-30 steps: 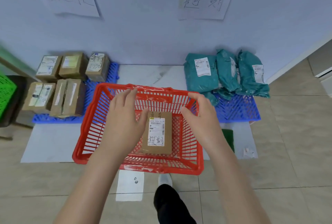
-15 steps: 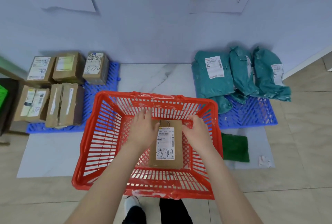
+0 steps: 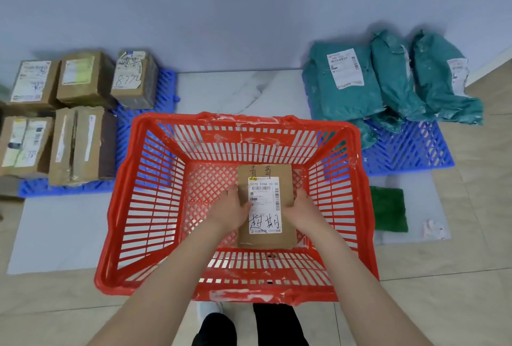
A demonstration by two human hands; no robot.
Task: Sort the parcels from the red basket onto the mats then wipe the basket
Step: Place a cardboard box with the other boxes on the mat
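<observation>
Head view: I see my left hand (image 3: 231, 211) and right hand (image 3: 303, 211) clamped on the cardboard parcel (image 3: 266, 207) inside the red basket (image 3: 155, 179).

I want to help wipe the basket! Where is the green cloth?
The green cloth lies flat on the floor sheet on the right, just outside the red basket, in front of the blue mat.

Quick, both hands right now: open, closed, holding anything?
Left hand: closed on the left edge of the cardboard parcel in the red basket.
Right hand: closed on its right edge.
</observation>
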